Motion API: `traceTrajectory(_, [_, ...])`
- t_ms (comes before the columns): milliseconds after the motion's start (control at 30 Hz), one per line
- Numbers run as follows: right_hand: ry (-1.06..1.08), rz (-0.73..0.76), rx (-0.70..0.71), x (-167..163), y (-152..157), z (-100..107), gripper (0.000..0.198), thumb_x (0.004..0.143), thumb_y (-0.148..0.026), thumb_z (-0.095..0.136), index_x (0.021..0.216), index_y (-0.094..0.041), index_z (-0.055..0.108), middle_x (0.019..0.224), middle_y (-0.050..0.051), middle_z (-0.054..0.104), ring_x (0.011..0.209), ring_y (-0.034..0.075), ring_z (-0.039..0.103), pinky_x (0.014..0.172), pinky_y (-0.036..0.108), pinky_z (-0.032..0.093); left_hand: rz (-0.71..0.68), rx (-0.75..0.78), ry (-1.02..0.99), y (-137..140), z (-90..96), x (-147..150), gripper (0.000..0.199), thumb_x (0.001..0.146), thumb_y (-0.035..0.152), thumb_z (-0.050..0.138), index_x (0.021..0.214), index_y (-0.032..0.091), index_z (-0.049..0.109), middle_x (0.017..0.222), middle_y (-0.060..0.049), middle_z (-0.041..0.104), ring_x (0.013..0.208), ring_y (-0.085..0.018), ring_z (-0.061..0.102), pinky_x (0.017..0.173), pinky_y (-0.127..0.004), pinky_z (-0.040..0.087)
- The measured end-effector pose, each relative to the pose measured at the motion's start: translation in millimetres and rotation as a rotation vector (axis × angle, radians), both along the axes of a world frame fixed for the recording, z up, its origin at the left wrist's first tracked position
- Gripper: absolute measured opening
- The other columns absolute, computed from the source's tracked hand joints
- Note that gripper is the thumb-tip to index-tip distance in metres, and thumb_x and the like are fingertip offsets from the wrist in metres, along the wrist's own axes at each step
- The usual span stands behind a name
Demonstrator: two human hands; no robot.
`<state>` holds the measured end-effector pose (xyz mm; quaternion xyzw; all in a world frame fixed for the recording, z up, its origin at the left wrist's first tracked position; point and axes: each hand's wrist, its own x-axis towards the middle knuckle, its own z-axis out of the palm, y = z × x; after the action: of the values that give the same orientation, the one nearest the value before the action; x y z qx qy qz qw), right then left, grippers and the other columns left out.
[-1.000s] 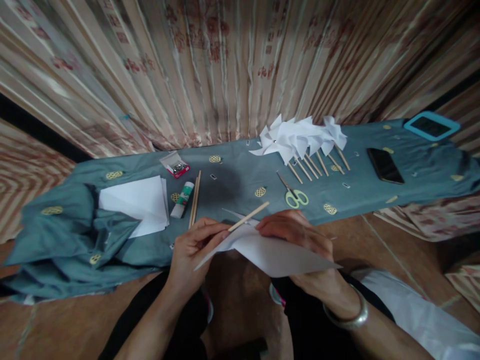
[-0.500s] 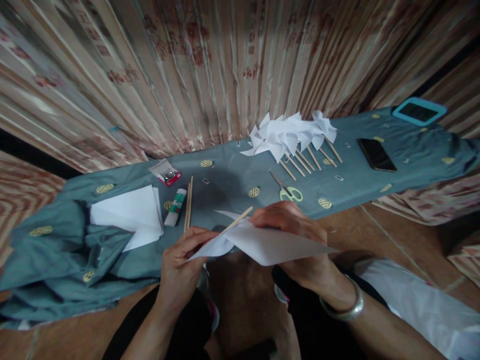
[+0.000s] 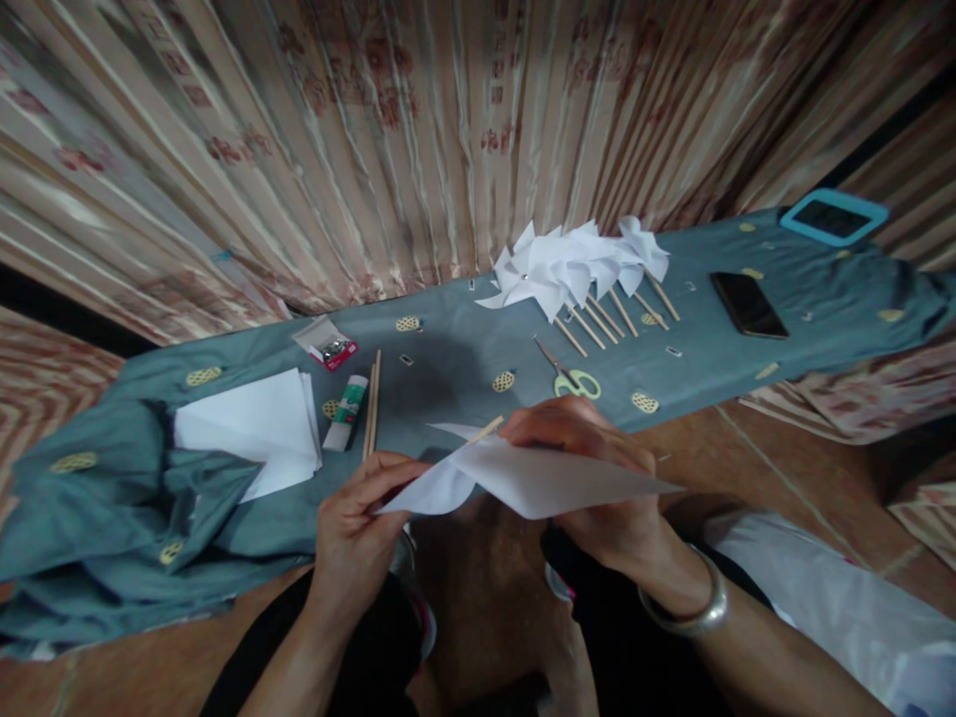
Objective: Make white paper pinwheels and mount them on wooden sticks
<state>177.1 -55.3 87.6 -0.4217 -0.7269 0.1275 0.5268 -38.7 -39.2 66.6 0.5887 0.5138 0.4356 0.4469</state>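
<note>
Between my hands, just over the near table edge, is a white paper pinwheel (image 3: 545, 478) with its blades spread. A pale wooden stick (image 3: 489, 429) shows its tip behind the paper; the rest of it is hidden. My left hand (image 3: 365, 508) is closed on the pinwheel's left side, its fingertips partly covered by paper. My right hand (image 3: 590, 448), with a silver bangle at the wrist, is closed round the pinwheel's right side near the stick's tip. What the right fingertips press on is hidden by the paper.
Several finished pinwheels (image 3: 560, 274) lie at the back. Scissors (image 3: 575, 383), a phone (image 3: 748, 305) and a blue-framed device (image 3: 835, 217) are to the right. Leftward lie a glue stick (image 3: 346, 413), loose sticks (image 3: 371, 403), a box of pins (image 3: 327, 345) and paper sheets (image 3: 250, 423).
Less of the stick shows behind the pinwheel now, and the paper has tilted slightly. Both hands keep their hold. The whole view has shifted a little.
</note>
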Motion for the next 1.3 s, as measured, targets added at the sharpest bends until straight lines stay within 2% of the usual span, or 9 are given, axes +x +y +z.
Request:
traceTrajectory(467, [-0.004, -0.011, -0.021, 0.9, -2.2, 0.3, 0.028, 0.081, -0.015, 0.065, 0.105, -0.028, 0.06, 0.093, 0.001, 0.072, 0.087, 0.02, 0.067, 0.079, 0.038, 0.053, -0.026, -0.003, -0.003, 0.0, -0.5, -1.4, 0.013, 0.068, 0.014, 0.067, 0.075, 0.02, 0.076, 0.07, 0.0, 0.065, 0.062, -0.014, 0.055, 0.06, -0.023, 0.046])
traceTrajectory(933, [-0.016, -0.017, -0.022, 1.5, -3.1, 2.9, 0.022, 0.086, -0.018, 0.059, 0.105, -0.028, 0.061, 0.092, 0.001, 0.073, 0.086, 0.02, 0.068, 0.078, 0.039, 0.054, -0.023, -0.025, -0.047, -0.2, 0.2, 0.4, 0.007, 0.069, 0.022, 0.071, 0.073, 0.018, 0.076, 0.071, -0.002, 0.065, 0.063, -0.014, 0.056, 0.056, -0.023, 0.045])
traceTrajectory(1300, [-0.02, -0.008, -0.028, 1.3, -3.8, 2.7, 0.023, 0.085, -0.019, 0.063, 0.105, -0.028, 0.06, 0.093, 0.001, 0.073, 0.087, 0.021, 0.067, 0.078, 0.04, 0.053, -0.035, -0.023, -0.032, -1.9, -1.4, -2.2, 0.011, 0.07, 0.018, 0.07, 0.078, 0.02, 0.077, 0.073, 0.0, 0.065, 0.066, -0.014, 0.057, 0.06, -0.022, 0.046])
